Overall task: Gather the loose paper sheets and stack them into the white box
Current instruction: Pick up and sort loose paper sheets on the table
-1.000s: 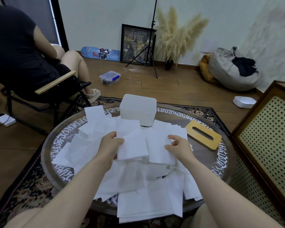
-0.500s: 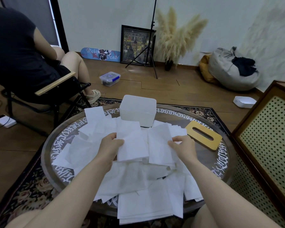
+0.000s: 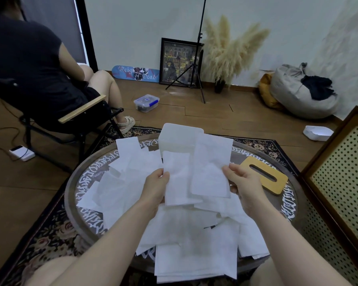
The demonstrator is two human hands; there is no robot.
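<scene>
Several loose white paper sheets (image 3: 194,242) cover the round table (image 3: 72,182). My left hand (image 3: 155,188) pinches one sheet (image 3: 177,182) by its left edge, lifted above the pile. My right hand (image 3: 243,182) pinches a second sheet (image 3: 212,162) by its right edge; that sheet stands upright beside the first and overlaps it. The white box (image 3: 178,137) stands at the far side of the table, partly hidden behind the raised sheets.
A flat wooden lid with a slot (image 3: 265,175) lies on the table's right. A person sits in a folding chair (image 3: 81,112) at far left. A perforated cabinet (image 3: 339,182) stands close on the right. A clear storage tub (image 3: 146,102) and tripod (image 3: 196,75) are on the floor beyond.
My right hand has picked a sheet off the pile and raised it upright beside the one in my left hand. Both hands have lifted slightly toward the box.
</scene>
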